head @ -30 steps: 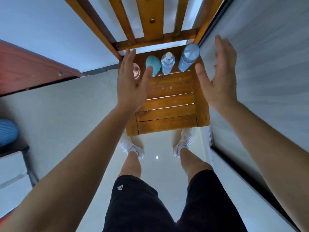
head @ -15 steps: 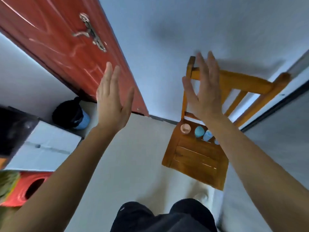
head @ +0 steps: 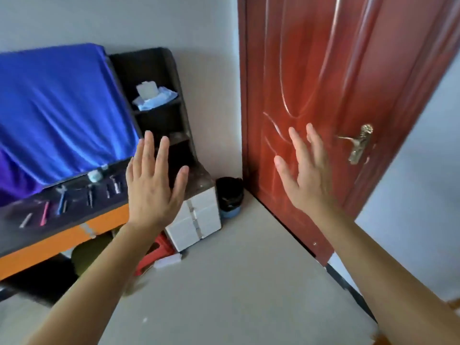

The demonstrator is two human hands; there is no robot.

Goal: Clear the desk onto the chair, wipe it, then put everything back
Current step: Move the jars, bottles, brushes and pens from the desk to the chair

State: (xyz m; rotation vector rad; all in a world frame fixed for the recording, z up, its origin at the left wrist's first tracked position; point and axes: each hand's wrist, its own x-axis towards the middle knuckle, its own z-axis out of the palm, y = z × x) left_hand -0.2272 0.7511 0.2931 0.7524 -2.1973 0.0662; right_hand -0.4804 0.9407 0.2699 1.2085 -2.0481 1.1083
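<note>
The dark desk (head: 74, 210) with an orange front runs along the left, with several pens and small items (head: 59, 200) lying on its top. A blue cloth (head: 57, 108) hangs behind it. My left hand (head: 151, 185) is raised, fingers spread, in front of the desk's right end. My right hand (head: 306, 170) is raised, fingers spread, in front of the red door (head: 336, 95). Both hands hold nothing. The chair is out of view.
A dark shelf unit (head: 159, 95) holds a white roll and blue cloth (head: 151, 95). A white drawer cabinet (head: 196, 220) stands beside a black bin (head: 229, 195) in the corner. A red stool (head: 154, 255) sits under the desk. Pale floor (head: 236, 282) lies ahead.
My view has swung left from the wooden chair with bottles to the door and desk. Both hands stayed raised and spread, holding nothing.
</note>
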